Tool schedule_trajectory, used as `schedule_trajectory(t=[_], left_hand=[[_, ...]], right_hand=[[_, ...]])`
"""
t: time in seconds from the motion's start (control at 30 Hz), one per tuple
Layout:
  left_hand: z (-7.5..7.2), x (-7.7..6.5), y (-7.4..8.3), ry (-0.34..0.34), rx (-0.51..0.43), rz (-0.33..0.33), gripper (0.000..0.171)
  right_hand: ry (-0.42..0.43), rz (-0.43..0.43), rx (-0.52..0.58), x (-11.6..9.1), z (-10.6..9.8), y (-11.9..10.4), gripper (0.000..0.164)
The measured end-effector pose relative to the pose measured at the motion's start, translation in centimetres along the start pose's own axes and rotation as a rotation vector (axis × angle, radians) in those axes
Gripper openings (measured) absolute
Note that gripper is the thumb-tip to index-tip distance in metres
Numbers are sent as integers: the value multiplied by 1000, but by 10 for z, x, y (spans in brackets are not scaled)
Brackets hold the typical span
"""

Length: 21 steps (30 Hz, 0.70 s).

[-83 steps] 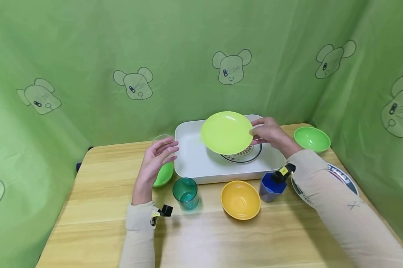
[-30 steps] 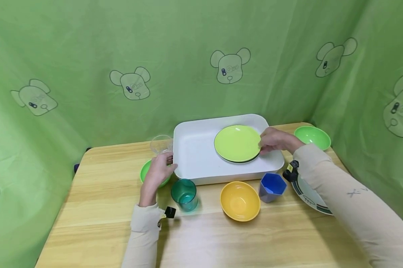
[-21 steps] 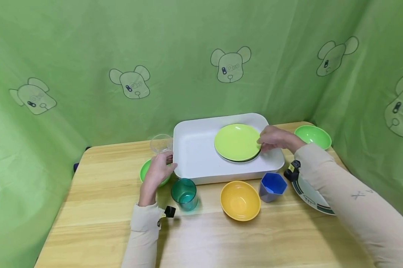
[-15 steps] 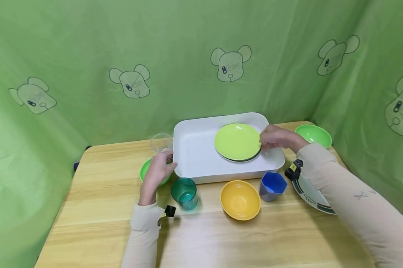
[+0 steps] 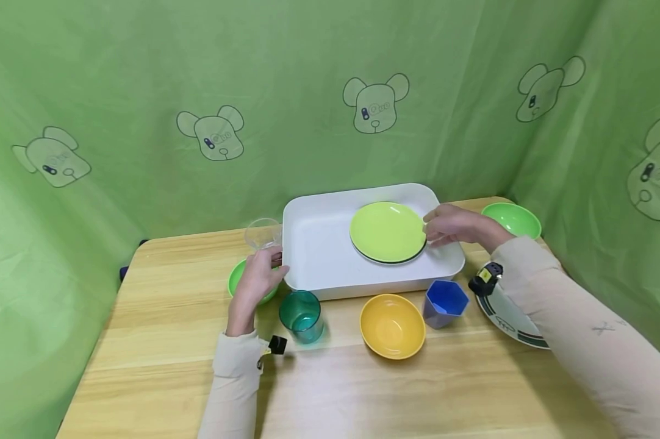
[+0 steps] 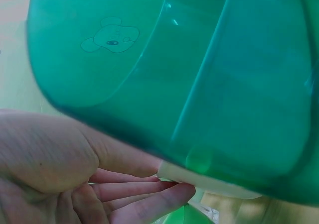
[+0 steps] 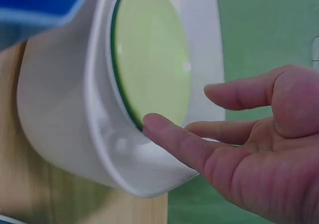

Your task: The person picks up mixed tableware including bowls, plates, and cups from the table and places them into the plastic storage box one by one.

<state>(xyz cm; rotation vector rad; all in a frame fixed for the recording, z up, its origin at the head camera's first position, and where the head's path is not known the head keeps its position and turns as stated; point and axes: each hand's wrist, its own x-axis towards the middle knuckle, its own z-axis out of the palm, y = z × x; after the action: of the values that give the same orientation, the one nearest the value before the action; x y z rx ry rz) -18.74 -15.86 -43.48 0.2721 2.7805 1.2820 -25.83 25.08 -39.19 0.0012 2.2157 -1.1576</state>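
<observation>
A yellow-green plate (image 5: pixel 387 231) lies in the right half of a white tray (image 5: pixel 319 256), stacked on a dark-rimmed plate that shows only as a thin edge (image 7: pixel 130 115). Beside the stack's right edge is my right hand (image 5: pixel 452 224). Its fingers (image 7: pixel 172 137) are spread and hold nothing. My left hand (image 5: pixel 260 274) pinches the tray's left wall between thumb and fingers. A green bowl (image 5: pixel 236 279) is partly hidden behind that hand. In the left wrist view a teal cup (image 6: pixel 149 74) fills most of the picture in front of the left hand (image 6: pixel 65 169).
In front of the tray stand the teal cup, a yellow bowl (image 5: pixel 393 327) and a blue hexagonal cup (image 5: pixel 445 303). A clear glass (image 5: pixel 263 233) is at the back left. On the right are another green bowl (image 5: pixel 513 219) and a patterned plate (image 5: pixel 508 314), partly under the right sleeve.
The yellow-green plate came down from my right hand onto the plate in the tray. My left hand took hold of the tray's left wall. My right fingers have let go of the plate.
</observation>
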Motion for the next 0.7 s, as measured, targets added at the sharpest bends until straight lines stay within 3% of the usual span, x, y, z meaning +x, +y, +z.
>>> schedule_trajectory(t=[0.07, 0.23, 0.53, 0.7], left_hand=[[0, 0, 0, 1, -4, 0, 36], [-1, 1, -1, 9, -1, 7, 36], [2, 3, -5, 58, -25, 8, 37], [4, 6, -7, 80, -95, 12, 44]], right_hand=[[-5, -22, 2, -7, -2, -1, 65], [40, -118, -17, -30, -9, -3, 68], [257, -274, -142, -75, -10, 17, 59], [359, -293, -163, -93, -13, 40, 55]])
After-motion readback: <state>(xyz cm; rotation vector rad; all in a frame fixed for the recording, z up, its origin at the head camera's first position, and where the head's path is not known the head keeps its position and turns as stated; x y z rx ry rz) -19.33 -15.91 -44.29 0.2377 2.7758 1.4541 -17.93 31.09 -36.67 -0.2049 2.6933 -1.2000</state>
